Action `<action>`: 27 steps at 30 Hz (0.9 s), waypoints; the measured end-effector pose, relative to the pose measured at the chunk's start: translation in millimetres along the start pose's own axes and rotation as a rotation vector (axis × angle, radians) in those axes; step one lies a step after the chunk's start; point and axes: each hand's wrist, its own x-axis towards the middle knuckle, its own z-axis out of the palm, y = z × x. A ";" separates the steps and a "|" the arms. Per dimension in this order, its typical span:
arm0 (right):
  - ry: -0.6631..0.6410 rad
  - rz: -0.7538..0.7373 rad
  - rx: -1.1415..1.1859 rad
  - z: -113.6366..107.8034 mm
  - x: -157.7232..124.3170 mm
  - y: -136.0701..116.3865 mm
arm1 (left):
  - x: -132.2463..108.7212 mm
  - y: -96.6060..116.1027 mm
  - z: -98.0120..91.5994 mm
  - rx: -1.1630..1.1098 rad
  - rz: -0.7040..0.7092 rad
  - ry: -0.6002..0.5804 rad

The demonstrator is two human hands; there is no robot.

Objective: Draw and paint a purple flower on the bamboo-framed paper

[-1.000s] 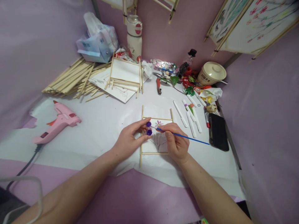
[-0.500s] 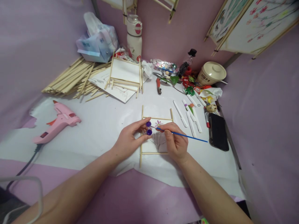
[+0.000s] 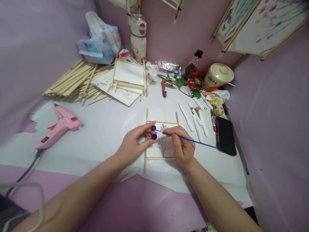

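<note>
Between the thumb and fingers of my left hand point(image 3: 135, 139) is a small purple paint pot point(image 3: 154, 136), its flipped-up lid also purple inside. My right hand point(image 3: 182, 143) is closed around a thin blue paintbrush point(image 3: 198, 141), whose tip points left at the pot's upper purple part. Whether the bristles touch the paint is too small to tell. Beneath both hands lies a stick-framed picture point(image 3: 166, 151) with dark drawn stems and one pink-purple flower near its top. My right hand covers the picture's right side.
A pink glue gun point(image 3: 59, 125) lies at left. Wooden sticks point(image 3: 70, 80), a small frame point(image 3: 129, 72), a tissue pack point(image 3: 100, 45) and a bottle point(image 3: 138, 40) stand behind. White markers point(image 3: 185, 117), a phone point(image 3: 226, 136) and a lidded pot point(image 3: 218, 75) are at right.
My right hand and the paintbrush have shifted very slightly to the right, and the brush tip has drawn back a little. My left hand keeps the paint pot in place.
</note>
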 end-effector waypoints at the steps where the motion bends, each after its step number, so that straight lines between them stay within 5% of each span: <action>1: 0.003 -0.001 0.001 0.0 -0.1 0.0 | 0.1 0.0 0.1 -0.001 -0.001 0.001; 12: 0.059 0.029 -0.004 0.5 -1.1 -1.2 | 0.7 3.1 0.1 -0.025 -0.015 0.008; 20: 0.042 0.489 -0.042 2.8 0.4 3.7 | 6.0 9.0 -1.6 -0.247 -0.115 0.114; 27: -0.046 0.559 -0.053 3.9 3.6 5.3 | 6.4 10.5 -1.4 -0.288 -0.147 0.120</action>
